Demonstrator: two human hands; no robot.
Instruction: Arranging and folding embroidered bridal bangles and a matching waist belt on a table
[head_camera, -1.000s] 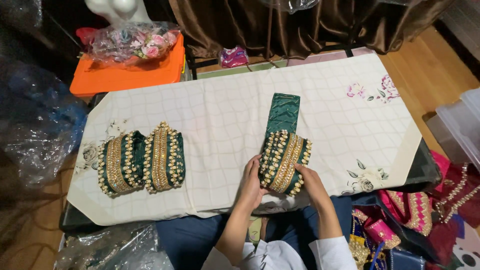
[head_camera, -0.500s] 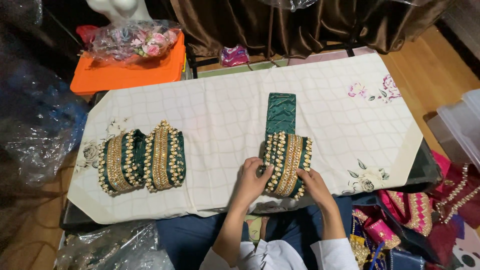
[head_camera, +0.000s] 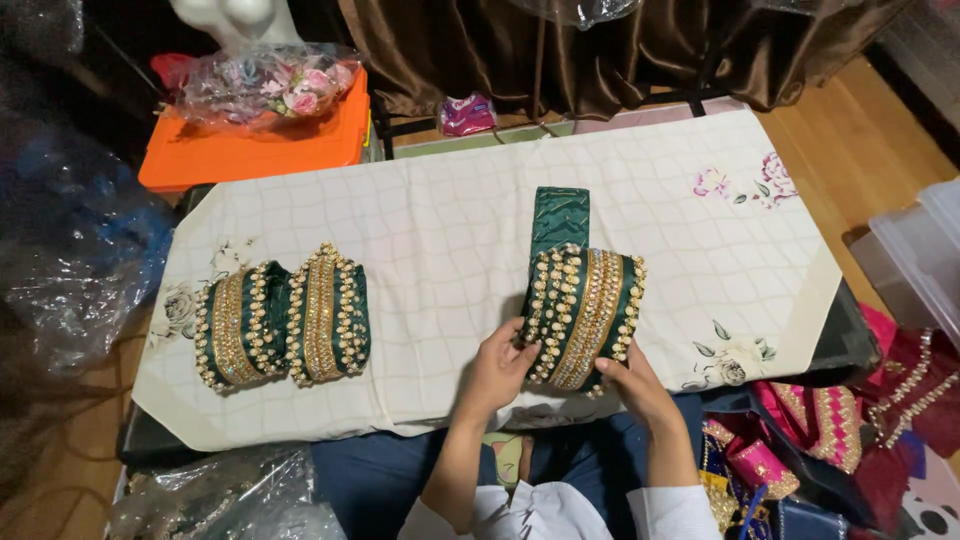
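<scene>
A folded green fabric piece (head_camera: 585, 310) with gold and pearl trim lies near the front edge of the table (head_camera: 430, 230), its plain green strap end (head_camera: 560, 215) pointing away from me. My left hand (head_camera: 497, 370) grips its left lower edge. My right hand (head_camera: 640, 388) holds its right lower corner. Two more folded green embellished pieces (head_camera: 285, 320) lie side by side at the left of the table.
A cream quilted cloth with floral corners covers the table. An orange box (head_camera: 250, 150) with a bag of fabric flowers (head_camera: 260, 85) stands at the back left. Pink embroidered items (head_camera: 800, 430) lie at the lower right, plastic wrap (head_camera: 60, 250) at the left, a clear bin (head_camera: 925, 250) at the right.
The piece under my hands has been folded tighter and straightened; less of the plain green strap shows. My hands shifted slightly along its lower edge.
</scene>
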